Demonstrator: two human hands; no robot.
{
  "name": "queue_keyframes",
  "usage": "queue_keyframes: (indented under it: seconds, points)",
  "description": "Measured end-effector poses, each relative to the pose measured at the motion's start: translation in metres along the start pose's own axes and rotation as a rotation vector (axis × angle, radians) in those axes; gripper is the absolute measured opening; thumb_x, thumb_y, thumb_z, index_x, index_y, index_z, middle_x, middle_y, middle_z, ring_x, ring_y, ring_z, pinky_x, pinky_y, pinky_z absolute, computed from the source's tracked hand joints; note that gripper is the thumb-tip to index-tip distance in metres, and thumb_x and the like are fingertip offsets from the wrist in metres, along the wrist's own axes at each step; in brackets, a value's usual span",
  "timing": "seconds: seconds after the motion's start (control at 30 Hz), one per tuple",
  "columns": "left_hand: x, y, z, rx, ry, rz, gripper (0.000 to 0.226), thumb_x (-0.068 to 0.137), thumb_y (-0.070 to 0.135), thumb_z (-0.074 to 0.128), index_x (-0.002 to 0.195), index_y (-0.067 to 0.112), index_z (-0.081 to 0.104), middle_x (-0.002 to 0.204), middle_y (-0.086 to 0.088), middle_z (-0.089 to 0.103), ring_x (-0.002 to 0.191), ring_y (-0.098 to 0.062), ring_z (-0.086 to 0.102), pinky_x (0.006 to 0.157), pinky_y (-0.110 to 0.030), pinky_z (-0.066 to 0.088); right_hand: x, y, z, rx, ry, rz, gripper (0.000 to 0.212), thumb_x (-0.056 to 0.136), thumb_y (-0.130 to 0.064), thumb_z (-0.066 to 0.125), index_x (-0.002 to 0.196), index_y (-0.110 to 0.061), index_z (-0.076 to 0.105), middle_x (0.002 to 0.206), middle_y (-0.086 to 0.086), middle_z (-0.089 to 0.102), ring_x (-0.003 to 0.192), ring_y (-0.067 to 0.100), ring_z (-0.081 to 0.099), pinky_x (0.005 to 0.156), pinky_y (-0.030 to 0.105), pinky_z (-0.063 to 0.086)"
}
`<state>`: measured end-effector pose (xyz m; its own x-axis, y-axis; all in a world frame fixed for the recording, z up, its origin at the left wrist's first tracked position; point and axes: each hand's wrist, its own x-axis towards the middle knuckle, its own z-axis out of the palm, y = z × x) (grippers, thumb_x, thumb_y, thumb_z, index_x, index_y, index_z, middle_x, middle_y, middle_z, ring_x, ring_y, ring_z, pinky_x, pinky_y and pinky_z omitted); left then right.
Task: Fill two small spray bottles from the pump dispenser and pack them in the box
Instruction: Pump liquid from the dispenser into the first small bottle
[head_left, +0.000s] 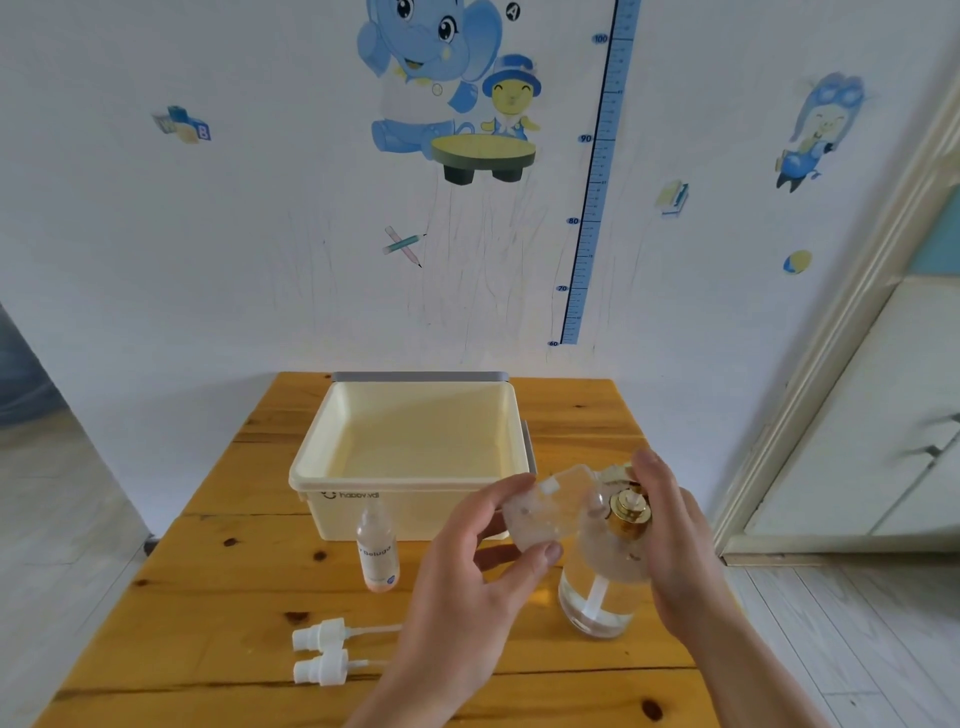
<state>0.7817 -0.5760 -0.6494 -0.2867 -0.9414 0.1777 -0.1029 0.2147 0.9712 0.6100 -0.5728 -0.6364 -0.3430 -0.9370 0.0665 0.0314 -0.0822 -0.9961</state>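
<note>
Bottle (545, 512) clear, tilted, dispenser (597, 597) gold-topped, part full

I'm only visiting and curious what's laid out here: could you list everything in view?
table: one, orange-brown wood, foreground
box: one, cream, open, back of table
standing spray bottle: one, clear, no spray head, before the box
spray heads: two, white, lying at table's front left
pump dispenser: one, clear with gold pump, right side of table
held spray bottle: one, clear, tilted beside the gold pump
wall stickers: several, mostly blue, wall behind
left hand: one, holds the tilted bottle
right hand: one, grips the dispenser's top
</note>
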Motion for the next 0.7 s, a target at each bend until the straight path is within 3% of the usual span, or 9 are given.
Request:
queue_keyframes:
  seconds: [0.07,0.13,0.2,0.27,0.33,0.4,0.47,0.57,0.7]
  points:
    - [0.000,-0.001,0.000,-0.008,0.003,-0.001,0.045,0.082,0.022,0.075,0.117,0.045,0.058,0.111,0.017,0.069,0.103,-0.004,0.066,0.082,-0.016,0.053,0.002,-0.001,0.000,-0.002,0.045,-0.022,0.046,0.098,-0.033,0.046,0.057,-0.012,0.047,0.045,-0.007,0.052,0.051,0.014,0.043,0.051,0.015,0.038]
    - [0.001,-0.001,0.000,-0.013,0.004,-0.007,0.046,0.082,0.021,0.075,0.117,0.046,0.058,0.111,0.016,0.069,0.103,-0.004,0.066,0.082,-0.016,0.053,0.003,0.000,-0.001,-0.011,0.055,-0.036,0.041,0.090,-0.035,0.049,0.059,-0.010,0.042,0.045,-0.005,0.043,0.049,0.016,0.035,0.042,0.013,0.031]
    - [0.001,-0.002,-0.001,-0.014,-0.005,-0.010,0.046,0.080,0.023,0.075,0.115,0.048,0.058,0.110,0.018,0.069,0.104,-0.004,0.066,0.081,-0.017,0.054,0.004,0.002,-0.001,-0.012,0.068,-0.004,0.047,0.084,-0.044,0.051,0.065,-0.002,0.053,0.053,0.007,0.050,0.052,0.025,0.044,0.053,0.017,0.038]
    - [0.001,-0.001,-0.002,-0.019,-0.015,-0.008,0.045,0.079,0.026,0.074,0.114,0.049,0.058,0.109,0.019,0.069,0.104,-0.003,0.065,0.081,-0.018,0.054,0.005,0.009,-0.003,0.004,0.067,0.048,0.069,0.076,-0.065,0.051,0.098,-0.002,0.067,0.083,0.012,0.068,0.081,0.027,0.063,0.075,0.030,0.044]
    - [0.000,-0.001,-0.002,-0.025,-0.028,-0.005,0.046,0.080,0.025,0.074,0.116,0.047,0.057,0.109,0.018,0.069,0.104,-0.003,0.066,0.083,-0.019,0.055,0.005,0.007,0.000,0.003,0.056,0.059,0.091,0.059,-0.078,0.050,0.119,-0.011,0.065,0.110,0.009,0.070,0.107,0.025,0.062,0.089,0.040,0.045]
    - [-0.001,-0.002,-0.002,-0.028,-0.041,-0.008,0.047,0.082,0.022,0.073,0.120,0.044,0.056,0.111,0.016,0.070,0.105,-0.004,0.066,0.085,-0.021,0.054,0.007,0.009,-0.003,0.008,0.046,0.052,0.067,0.068,-0.069,0.057,0.105,-0.014,0.068,0.101,-0.002,0.072,0.100,0.015,0.063,0.088,0.035,0.046]
    - [-0.001,-0.002,-0.003,-0.030,-0.045,-0.005,0.048,0.083,0.022,0.073,0.123,0.044,0.055,0.113,0.017,0.069,0.107,-0.003,0.065,0.087,-0.021,0.054,0.005,0.004,-0.003,0.000,0.041,0.012,0.032,0.091,-0.044,0.050,0.068,-0.023,0.058,0.061,-0.014,0.062,0.062,0.002,0.054,0.065,0.018,0.044]
    - [0.001,-0.002,-0.004,-0.020,-0.027,0.000,0.052,0.083,0.022,0.073,0.125,0.045,0.053,0.115,0.021,0.068,0.107,-0.001,0.064,0.089,-0.021,0.053,0.006,0.004,-0.002,-0.051,0.043,-0.006,0.047,0.101,-0.018,0.039,0.054,-0.015,0.040,0.045,-0.010,0.043,0.042,0.004,0.036,0.041,0.011,0.031]
    - [0.000,0.000,-0.004,-0.012,-0.038,-0.010,0.048,0.084,0.022,0.072,0.124,0.039,0.053,0.109,0.024,0.068,0.102,0.001,0.066,0.088,-0.022,0.054,0.003,0.004,0.001,0.010,0.048,0.005,0.055,0.083,-0.060,0.049,0.078,-0.006,0.060,0.077,0.002,0.062,0.075,0.014,0.058,0.069,0.027,0.044]
